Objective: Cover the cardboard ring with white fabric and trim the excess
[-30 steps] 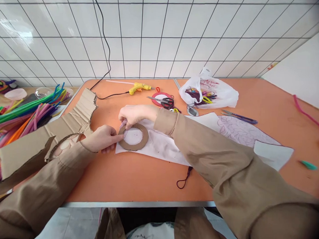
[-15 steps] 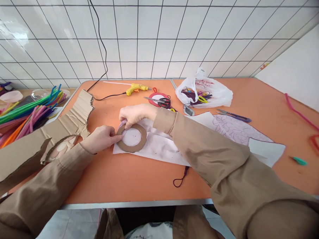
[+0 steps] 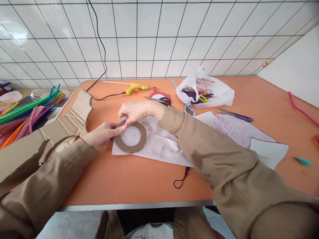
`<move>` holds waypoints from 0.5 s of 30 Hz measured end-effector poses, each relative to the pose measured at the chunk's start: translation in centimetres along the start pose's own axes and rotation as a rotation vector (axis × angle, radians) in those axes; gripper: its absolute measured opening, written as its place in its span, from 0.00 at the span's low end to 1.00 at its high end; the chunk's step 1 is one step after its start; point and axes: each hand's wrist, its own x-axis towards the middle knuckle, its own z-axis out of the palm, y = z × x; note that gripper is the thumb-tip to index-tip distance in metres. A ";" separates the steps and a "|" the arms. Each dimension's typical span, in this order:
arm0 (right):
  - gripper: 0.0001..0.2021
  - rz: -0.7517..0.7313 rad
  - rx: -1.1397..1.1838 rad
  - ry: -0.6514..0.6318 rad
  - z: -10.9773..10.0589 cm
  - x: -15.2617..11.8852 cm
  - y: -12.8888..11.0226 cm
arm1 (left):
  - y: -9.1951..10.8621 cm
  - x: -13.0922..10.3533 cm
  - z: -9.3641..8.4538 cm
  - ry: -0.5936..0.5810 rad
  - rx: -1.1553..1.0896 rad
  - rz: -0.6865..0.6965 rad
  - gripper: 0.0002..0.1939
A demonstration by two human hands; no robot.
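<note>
A brown cardboard ring (image 3: 141, 141) lies flat on the left end of a white cloth (image 3: 163, 148), which is printed with faint purple lines. At the ring's upper left, a flap of the cloth is pulled up and pinched between the thumb and fingers of my right hand (image 3: 136, 112). My left hand (image 3: 103, 134) is closed at the ring's left edge. Its fingertips press on the rim there and meet my right thumb, which partly hides them. More of the cloth, with a denser purple pattern (image 3: 233, 128), spreads out beyond my right forearm.
Behind my hands lie a yellow glue gun (image 3: 135, 88) with its cord, scissors (image 3: 161, 99) and a plastic bag (image 3: 219, 92) of threads. Cut cardboard (image 3: 65, 119) and colourful pipe cleaners (image 3: 22, 115) are at the left. A blue-handled tool (image 3: 237, 115) rests at the right.
My left fingers have drawn back slightly from the ring's face to its left edge. My right thumb has come down over the rim, and the cloth flap stands higher.
</note>
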 end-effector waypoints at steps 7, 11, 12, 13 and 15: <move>0.07 0.006 -0.020 0.068 -0.3 -1.1 -0.1 | -0.6 -0.3 1.7 -0.027 -0.234 -0.024 0.27; 0.05 0.022 -0.002 0.086 -0.4 -1.5 -0.2 | -0.9 -0.6 2.9 0.039 -0.252 0.026 0.31; 0.04 0.031 0.004 0.083 -0.4 -1.5 -0.3 | -0.8 -0.7 3.1 0.057 -0.248 0.032 0.32; 0.04 0.038 0.007 0.080 -0.4 -1.5 -0.3 | -0.8 -0.7 3.2 0.072 -0.242 0.037 0.32; 0.05 0.046 0.008 0.080 -0.4 -1.4 -0.3 | -0.8 -0.6 3.3 0.083 -0.233 0.040 0.33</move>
